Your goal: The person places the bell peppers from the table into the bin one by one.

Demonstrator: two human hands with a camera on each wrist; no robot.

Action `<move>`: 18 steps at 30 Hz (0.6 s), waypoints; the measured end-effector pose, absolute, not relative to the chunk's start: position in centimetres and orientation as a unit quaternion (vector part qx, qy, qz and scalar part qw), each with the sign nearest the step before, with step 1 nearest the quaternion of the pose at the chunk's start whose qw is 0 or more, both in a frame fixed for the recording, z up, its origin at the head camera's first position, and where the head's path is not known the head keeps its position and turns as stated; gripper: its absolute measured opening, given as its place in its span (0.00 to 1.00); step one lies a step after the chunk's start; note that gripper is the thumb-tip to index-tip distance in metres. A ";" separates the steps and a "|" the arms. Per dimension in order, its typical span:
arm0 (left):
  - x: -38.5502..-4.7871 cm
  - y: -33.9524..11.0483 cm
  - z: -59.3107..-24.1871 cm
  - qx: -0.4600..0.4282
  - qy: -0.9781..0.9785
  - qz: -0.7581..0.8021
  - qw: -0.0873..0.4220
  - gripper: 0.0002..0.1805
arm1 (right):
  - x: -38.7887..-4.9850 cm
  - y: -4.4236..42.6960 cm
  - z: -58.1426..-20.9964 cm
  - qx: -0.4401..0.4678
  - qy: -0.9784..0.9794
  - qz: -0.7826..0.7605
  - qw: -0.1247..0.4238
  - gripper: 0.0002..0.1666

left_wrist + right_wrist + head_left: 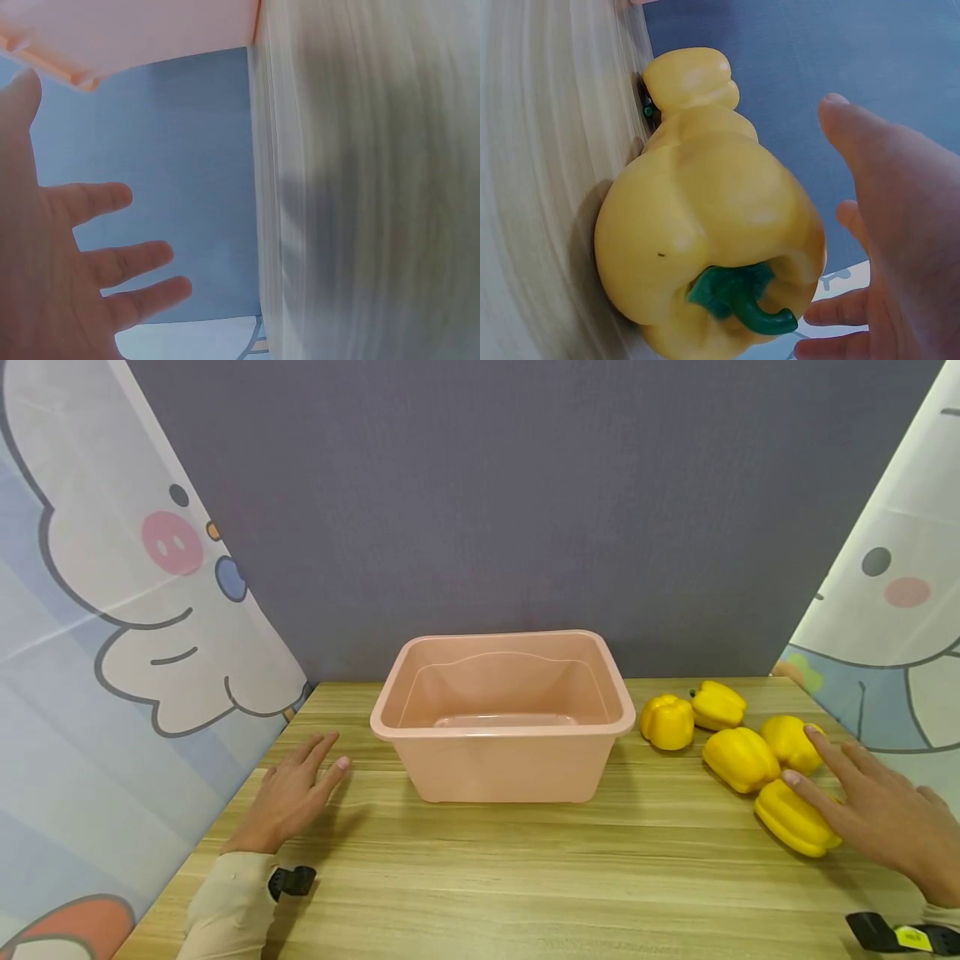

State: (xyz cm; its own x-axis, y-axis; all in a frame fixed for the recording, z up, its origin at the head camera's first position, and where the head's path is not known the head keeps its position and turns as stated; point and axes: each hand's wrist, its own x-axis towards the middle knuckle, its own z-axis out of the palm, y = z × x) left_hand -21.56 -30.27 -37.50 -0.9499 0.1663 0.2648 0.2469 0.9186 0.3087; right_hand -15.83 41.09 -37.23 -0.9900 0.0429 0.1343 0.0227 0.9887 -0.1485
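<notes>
Several yellow bell peppers lie in a loose group on the right of the table. The nearest bell pepper (797, 818) shows its green stem in the right wrist view, where the same pepper (712, 217) fills the middle. My right hand (877, 802) hovers just beside and above it, fingers spread, holding nothing. A pink plastic tub (502, 764) stands mid-table towards the back, with nothing seen inside. To its left, my left hand (288, 793) is held over the wood with fingers extended and nothing in it; the left wrist view shows the spread fingers (127, 262) too.
The wood-grain table (480, 877) meets a dark grey panel (495, 510) behind the tub. Cartoon-printed sheets hang at the left (112, 610) and at the right (892, 585). Black straps sit on both wrists.
</notes>
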 end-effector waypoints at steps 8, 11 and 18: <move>-21.6 -30.2 -37.6 -0.117 -0.967 -0.193 0.119 0.35 | -15.9 41.3 -37.2 0.024 -0.992 0.083 0.090 0.51; -21.6 -30.1 -37.7 -0.121 -0.964 -0.206 0.121 0.35 | -15.9 41.3 -37.3 0.028 -0.991 0.094 0.093 0.50; -21.6 -29.9 -38.0 -0.119 -0.957 -0.242 0.106 0.34 | -16.0 41.4 -37.3 0.013 -0.993 0.100 0.068 0.51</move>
State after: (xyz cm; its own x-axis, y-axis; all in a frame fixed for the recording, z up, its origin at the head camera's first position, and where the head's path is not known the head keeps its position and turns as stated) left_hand -21.60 -29.91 -38.02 -0.9490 0.1766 0.2613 0.2797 0.8540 0.4387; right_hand -15.99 41.44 -37.27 -0.9905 -0.0120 0.1367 -0.0390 0.9796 -0.1973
